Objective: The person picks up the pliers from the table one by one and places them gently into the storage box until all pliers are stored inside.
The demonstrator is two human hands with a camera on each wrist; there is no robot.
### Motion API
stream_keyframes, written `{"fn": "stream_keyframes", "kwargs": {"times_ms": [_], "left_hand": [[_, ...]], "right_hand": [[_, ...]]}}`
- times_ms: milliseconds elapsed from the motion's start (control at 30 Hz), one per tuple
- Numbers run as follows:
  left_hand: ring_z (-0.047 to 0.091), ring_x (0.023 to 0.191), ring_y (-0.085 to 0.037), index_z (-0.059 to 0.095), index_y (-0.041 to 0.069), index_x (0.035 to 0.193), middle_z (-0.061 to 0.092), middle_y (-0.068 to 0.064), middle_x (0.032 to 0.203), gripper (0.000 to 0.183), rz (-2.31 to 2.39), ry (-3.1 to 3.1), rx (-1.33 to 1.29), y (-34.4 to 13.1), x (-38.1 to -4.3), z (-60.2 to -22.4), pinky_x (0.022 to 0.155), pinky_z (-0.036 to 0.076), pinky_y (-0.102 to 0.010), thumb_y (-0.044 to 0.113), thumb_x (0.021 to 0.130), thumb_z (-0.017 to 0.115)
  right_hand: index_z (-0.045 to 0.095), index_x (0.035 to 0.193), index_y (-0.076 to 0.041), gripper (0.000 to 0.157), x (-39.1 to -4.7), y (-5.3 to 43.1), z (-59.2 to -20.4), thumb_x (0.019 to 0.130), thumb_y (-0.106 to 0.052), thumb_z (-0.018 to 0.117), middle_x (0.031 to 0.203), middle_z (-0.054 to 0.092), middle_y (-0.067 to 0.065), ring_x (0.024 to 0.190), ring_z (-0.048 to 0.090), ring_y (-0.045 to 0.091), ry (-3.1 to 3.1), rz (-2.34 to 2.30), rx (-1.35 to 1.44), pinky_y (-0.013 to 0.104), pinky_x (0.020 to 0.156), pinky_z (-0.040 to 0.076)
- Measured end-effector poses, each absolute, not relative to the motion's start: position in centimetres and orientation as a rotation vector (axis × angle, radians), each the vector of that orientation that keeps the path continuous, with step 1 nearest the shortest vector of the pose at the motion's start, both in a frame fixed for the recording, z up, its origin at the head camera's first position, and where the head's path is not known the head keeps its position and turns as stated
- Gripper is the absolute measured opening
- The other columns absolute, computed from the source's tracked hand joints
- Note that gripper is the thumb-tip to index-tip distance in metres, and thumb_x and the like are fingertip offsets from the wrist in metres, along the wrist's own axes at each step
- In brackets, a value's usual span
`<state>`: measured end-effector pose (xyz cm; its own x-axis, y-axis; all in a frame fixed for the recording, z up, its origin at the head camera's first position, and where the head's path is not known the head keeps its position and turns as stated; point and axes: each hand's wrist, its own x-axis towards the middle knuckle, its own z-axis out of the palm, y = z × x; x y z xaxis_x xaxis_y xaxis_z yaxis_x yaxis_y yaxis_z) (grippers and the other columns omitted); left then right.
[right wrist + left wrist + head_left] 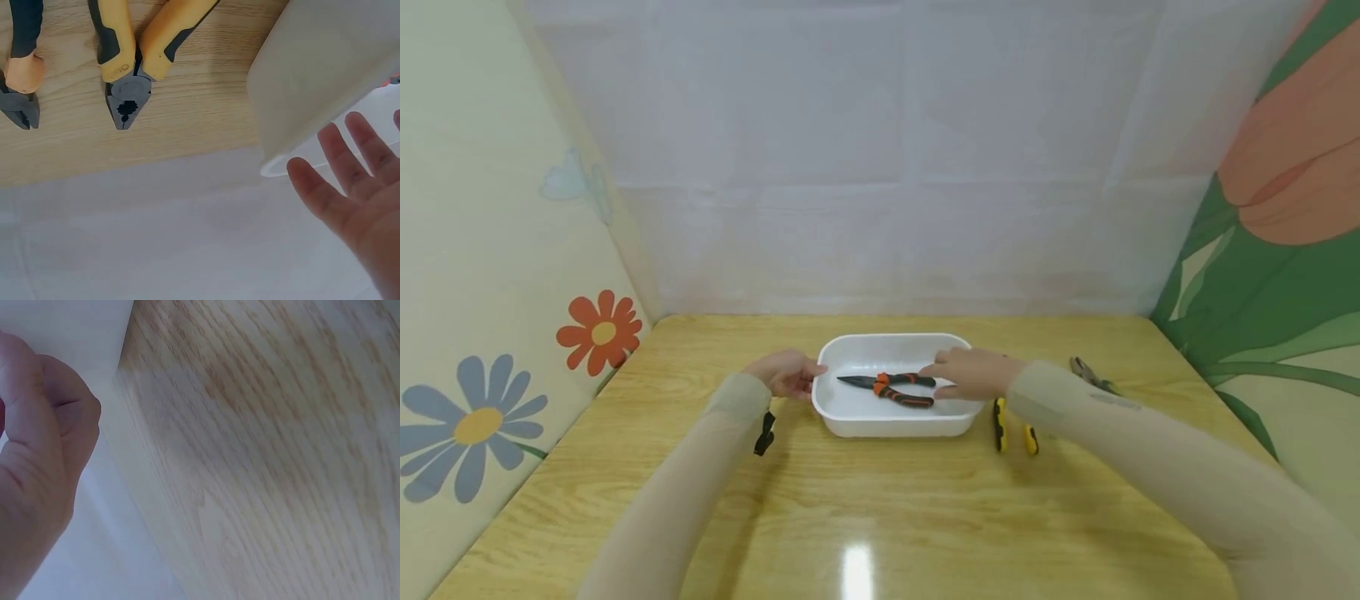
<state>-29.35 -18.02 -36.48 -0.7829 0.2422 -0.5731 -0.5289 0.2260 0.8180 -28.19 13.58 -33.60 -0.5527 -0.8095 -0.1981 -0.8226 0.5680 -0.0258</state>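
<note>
A white plastic tray [893, 428] with raised walls stands on the table. Inside lie long-nose pliers [880, 382] with dark jaws and red-and-black handles, tips pointing left. My left hand [786, 375] grips the tray's left end, thumb at the rim and fingers against the outer wall; the left wrist view has this hand [37, 437] beside the white wall. Over the tray's right end is my right hand [973, 372], close by the pliers' handles. In the right wrist view, its fingers [340, 150] are spread and extended across the rim, pinching nothing.
Right of the tray lie yellow-and-black combination pliers [128, 94], partly under my right forearm in the head view. Farther right is another pair of pliers [1082, 369], its handles hidden by the sleeve. The wooden table [820, 500] meets a white sheet [895, 208] at the back.
</note>
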Motion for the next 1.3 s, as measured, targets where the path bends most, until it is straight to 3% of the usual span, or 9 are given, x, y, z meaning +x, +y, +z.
{"fn": "stream_keyframes", "kwargs": {"times_ms": [467, 833, 1100, 1300], "left_hand": [[0.052, 0.072, -0.014, 0.048, -0.003, 0.102, 0.049, -0.008, 0.084, 0.011, 1.632, 1.882, -0.288, -17.9, -29.6, -36.9, 0.062, 0.053, -0.017, 0.007, 0.102, 0.044], [0.052, 0.069, -0.014, 0.047, -0.001, 0.097, 0.049, -0.007, 0.080, 0.010, 1.620, 1.883, -0.336, -17.9, -29.5, -36.6, 0.059, 0.053, -0.018, 0.007, 0.102, 0.046], [0.052, 0.068, -0.013, 0.047, 0.000, 0.095, 0.051, -0.007, 0.079, 0.010, 1.611, 1.888, -0.333, -17.7, -29.5, -36.4, 0.058, 0.053, -0.017, 0.007, 0.101, 0.045], [0.052, 0.067, -0.013, 0.047, -0.001, 0.096, 0.050, -0.007, 0.079, 0.010, 1.608, 1.902, -0.359, -17.7, -29.3, -36.4, 0.057, 0.052, -0.016, 0.008, 0.101, 0.046]], "right_hand": [[0.057, 0.131, -0.002, 0.043, -27.3, 15.3, -33.9, 0.097, -0.028, 0.060, 0.107, 0.060, 0.011, 0.096, 0.058, 0.026, 2.746, 0.025, -1.527, 0.042, 0.084, 0.052], [0.056, 0.132, -0.001, 0.044, -26.8, 16.7, -33.8, 0.097, -0.027, 0.061, 0.114, 0.060, 0.014, 0.101, 0.057, 0.029, 2.814, -0.061, -1.427, 0.046, 0.088, 0.050], [0.051, 0.137, -0.001, 0.046, -26.0, 17.9, -33.2, 0.099, -0.026, 0.058, 0.126, 0.057, 0.018, 0.115, 0.052, 0.035, 2.816, -0.155, -1.280, 0.052, 0.099, 0.043], [0.052, 0.136, -0.001, 0.045, -25.7, 18.6, -33.0, 0.098, -0.025, 0.059, 0.126, 0.057, 0.018, 0.116, 0.052, 0.036, 2.828, -0.172, -1.268, 0.053, 0.098, 0.044]]}}
